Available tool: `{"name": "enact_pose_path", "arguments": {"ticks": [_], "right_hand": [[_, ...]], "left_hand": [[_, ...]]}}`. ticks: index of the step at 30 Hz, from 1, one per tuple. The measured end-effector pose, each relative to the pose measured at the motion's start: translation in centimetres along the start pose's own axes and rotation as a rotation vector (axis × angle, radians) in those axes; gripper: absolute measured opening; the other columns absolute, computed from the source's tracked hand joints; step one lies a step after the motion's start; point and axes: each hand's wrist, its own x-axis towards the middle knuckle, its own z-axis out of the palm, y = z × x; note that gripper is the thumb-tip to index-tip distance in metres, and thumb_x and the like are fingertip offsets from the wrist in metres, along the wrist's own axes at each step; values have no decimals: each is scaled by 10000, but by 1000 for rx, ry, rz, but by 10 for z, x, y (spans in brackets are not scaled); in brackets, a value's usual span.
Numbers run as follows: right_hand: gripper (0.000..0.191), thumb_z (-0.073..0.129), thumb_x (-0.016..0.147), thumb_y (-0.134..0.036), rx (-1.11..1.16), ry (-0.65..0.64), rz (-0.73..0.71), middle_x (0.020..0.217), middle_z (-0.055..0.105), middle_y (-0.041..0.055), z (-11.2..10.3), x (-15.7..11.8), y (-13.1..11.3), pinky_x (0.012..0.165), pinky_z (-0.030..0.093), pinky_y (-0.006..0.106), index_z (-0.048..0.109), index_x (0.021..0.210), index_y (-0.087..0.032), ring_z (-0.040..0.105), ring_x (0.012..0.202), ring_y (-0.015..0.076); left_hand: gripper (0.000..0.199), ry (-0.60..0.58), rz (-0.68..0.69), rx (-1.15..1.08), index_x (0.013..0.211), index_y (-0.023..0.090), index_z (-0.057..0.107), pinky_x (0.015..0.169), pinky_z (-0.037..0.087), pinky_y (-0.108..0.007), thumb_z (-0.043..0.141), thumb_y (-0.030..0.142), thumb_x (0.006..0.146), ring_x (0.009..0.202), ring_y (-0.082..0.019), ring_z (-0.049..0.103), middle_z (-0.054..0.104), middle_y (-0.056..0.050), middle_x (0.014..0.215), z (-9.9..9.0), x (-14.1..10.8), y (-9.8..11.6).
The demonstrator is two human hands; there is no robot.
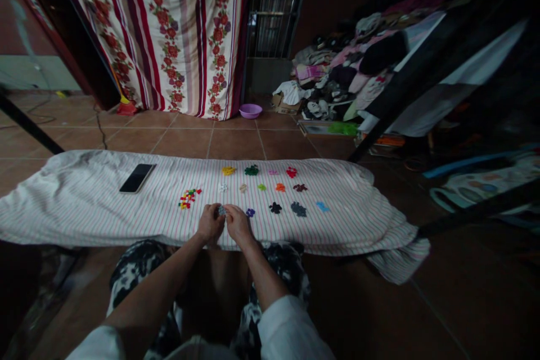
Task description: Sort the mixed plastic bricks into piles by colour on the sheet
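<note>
My left hand (211,223) and my right hand (237,221) meet over the front part of the striped cloth (160,219). Their fingers are closed on a small pale blue-grey cluster of pieces (221,210), partly hidden by the fingertips. Just right of my right hand is a little heap of dark purple pieces (250,212). To the left of my hands lies a mixed group of red, yellow and green block-like pieces (188,199). Farther right are black pieces (275,208), dark grey pieces (298,209) and light blue pieces (323,206).
Behind are small heaps, among them yellow (228,170), dark green (251,170), red (291,172) and orange (280,187). A phone (137,178) lies at left. Beyond, on the tiled floor, are a purple basin (250,111) and a clothes pile (337,73).
</note>
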Motion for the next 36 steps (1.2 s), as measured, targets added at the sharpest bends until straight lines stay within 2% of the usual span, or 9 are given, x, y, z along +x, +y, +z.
{"name": "enact_pose_path", "arguments": {"ticks": [5, 14, 22, 28, 33, 36], "right_hand": [[388, 438, 777, -55, 52, 30, 3, 1074, 711, 67, -4, 1, -1, 1010, 469, 358, 711, 1016, -194, 636, 1045, 182], [306, 476, 825, -103, 29, 32, 98, 994, 735, 53, -17, -2, -2, 911, 510, 305, 712, 988, -210, 668, 952, 180], [324, 471, 820, -97, 21, 2, 61, 1022, 728, 46, -23, -3, -4, 931, 502, 297, 704, 1016, -209, 664, 980, 169], [304, 500, 833, -118, -2, 2, 146, 1045, 731, 60, -22, -5, 0, 926, 506, 304, 704, 1038, -212, 671, 990, 187], [350, 454, 853, -108, 72, -60, 101, 1062, 730, 61, -15, -4, -2, 923, 510, 291, 680, 1104, -199, 679, 987, 165], [347, 457, 840, -100, 75, -48, 88, 1060, 729, 66, -13, -3, -3, 928, 509, 288, 682, 1089, -190, 678, 989, 163]], "left_hand": [[318, 10, 31, -10, 1060, 156, 608, 848, 508, -316, 555, 186, 748, 858, -137, 603, 588, -52, 977, -2, -4, -1], [454, 7, 67, -14, 1111, 186, 581, 807, 528, -326, 674, 199, 667, 806, -132, 588, 564, -35, 1013, -3, -13, 5], [292, 80, -6, 12, 1044, 195, 599, 865, 495, -318, 577, 160, 755, 939, -158, 603, 568, -55, 1034, 5, -9, 14], [377, 118, -7, -22, 1115, 192, 568, 880, 500, -336, 601, 176, 740, 952, -166, 609, 581, -66, 1065, 8, -10, 8], [354, 121, 15, -80, 1098, 179, 576, 899, 510, -363, 570, 164, 744, 943, -167, 623, 619, -71, 1040, 8, -7, 0], [323, 118, 23, -110, 1077, 169, 590, 908, 511, -365, 545, 155, 757, 943, -163, 627, 641, -75, 1019, 8, -6, -3]]}}
